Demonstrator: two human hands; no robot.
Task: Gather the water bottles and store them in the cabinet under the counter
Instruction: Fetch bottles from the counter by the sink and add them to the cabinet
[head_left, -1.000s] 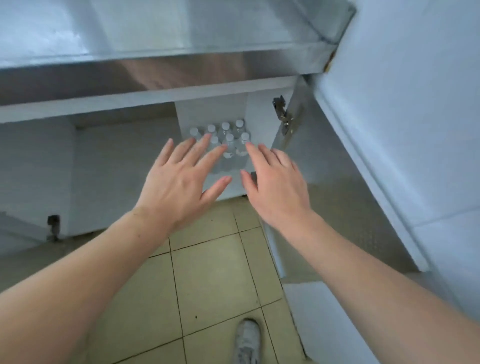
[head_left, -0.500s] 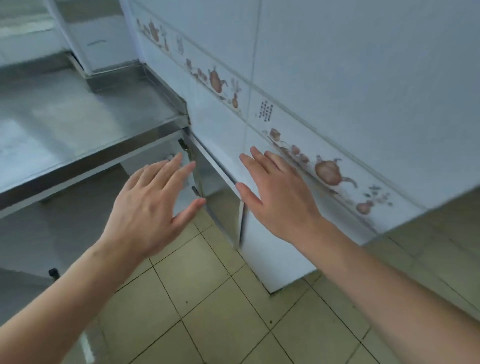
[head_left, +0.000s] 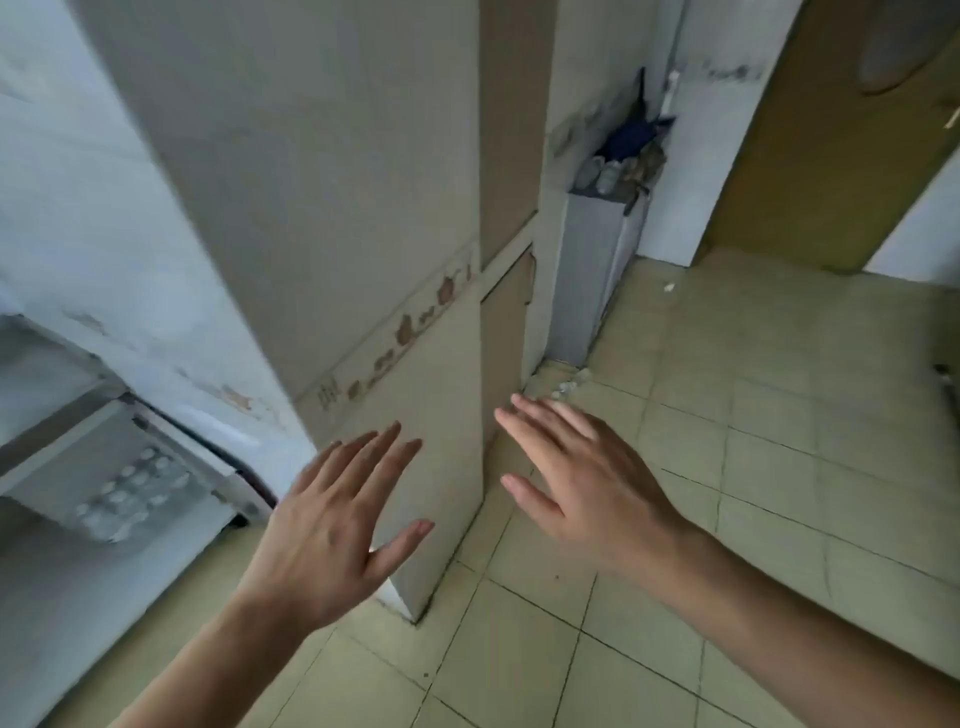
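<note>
Our left hand (head_left: 332, 540) and right hand (head_left: 587, 483) hang spread, holding nothing. Bottles (head_left: 124, 488) at nine o'clock in the cabinet (head_left: 47, 597): probably heavy, slick; grip them mid-body.

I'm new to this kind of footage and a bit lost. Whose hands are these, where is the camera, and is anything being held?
There is no machine here: a person wears one wide-angle camera on the head, looking forward and down, so the only view is theirs. The left hand and right hand are both stretched out in front with straight, spread fingers, holding nothing and touching nothing. At the far left the cabinet under the counter stands open, with a blurred cluster of water bottles inside. Ahead is a tiled wall corner with a strip of brown pictures. Below is a tiled floor, with a narrow grey stand further back that carries things too blurred to name.
</note>
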